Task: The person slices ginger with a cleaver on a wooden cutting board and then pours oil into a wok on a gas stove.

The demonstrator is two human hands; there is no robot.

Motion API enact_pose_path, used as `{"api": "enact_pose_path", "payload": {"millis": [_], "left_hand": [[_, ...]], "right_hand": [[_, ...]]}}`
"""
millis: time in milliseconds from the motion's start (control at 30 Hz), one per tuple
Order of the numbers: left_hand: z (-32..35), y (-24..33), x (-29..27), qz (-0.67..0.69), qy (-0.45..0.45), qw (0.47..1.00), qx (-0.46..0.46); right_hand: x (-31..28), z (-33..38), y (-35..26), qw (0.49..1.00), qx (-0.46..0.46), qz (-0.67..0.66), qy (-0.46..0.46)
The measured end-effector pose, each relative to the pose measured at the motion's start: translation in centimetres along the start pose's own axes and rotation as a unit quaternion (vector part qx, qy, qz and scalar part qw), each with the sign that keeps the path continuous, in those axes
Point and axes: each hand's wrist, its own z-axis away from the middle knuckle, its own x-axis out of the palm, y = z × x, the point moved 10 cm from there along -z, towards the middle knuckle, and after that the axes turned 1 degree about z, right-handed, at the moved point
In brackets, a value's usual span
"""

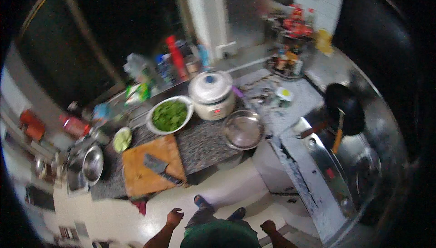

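My left hand (174,216) hangs low by my side, fingers loosely spread, holding nothing. My right hand (269,225) is also down near my hip with fingers curled, nothing visible in it. Both are well short of the counter. Ahead on the speckled counter (204,143) lies a wooden cutting board (145,177) with a cleaver (156,164) on it. Behind it stand a white bowl of chopped greens (170,115), a white rice cooker (211,94) and an empty steel bowl (243,129).
A black wok (345,107) with a wooden-handled spatula sits on the stove at right. Steel pots (88,164) lie in the sink at left. Bottles and jars (175,62) crowd the back of the counter, and a spice rack (290,39) stands in the corner. My feet are on the pale floor (227,189).
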Motion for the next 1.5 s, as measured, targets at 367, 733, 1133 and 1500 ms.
{"api": "enact_pose_path", "payload": {"millis": [367, 733, 1133, 1500], "left_hand": [[12.2, -19.9, -1.3, 0.076, 0.123, 0.956, -0.256], [14.5, -18.6, -7.4, 0.15, 0.138, 0.963, -0.175], [39.3, -43.3, -4.7, 0.087, 0.328, 0.895, -0.29], [37.8, -46.9, 3.2, 0.719, 0.405, 0.42, -0.378]], "right_hand": [[-3.5, -3.9, 2.6, 0.967, -0.171, -0.166, 0.091], [-6.4, -12.2, -11.6, 0.851, -0.417, 0.228, 0.223], [-11.3, -29.8, -47.8, 0.957, -0.203, -0.038, -0.204], [-1.0, -32.2, -69.0, 0.895, -0.335, 0.081, -0.282]]}}
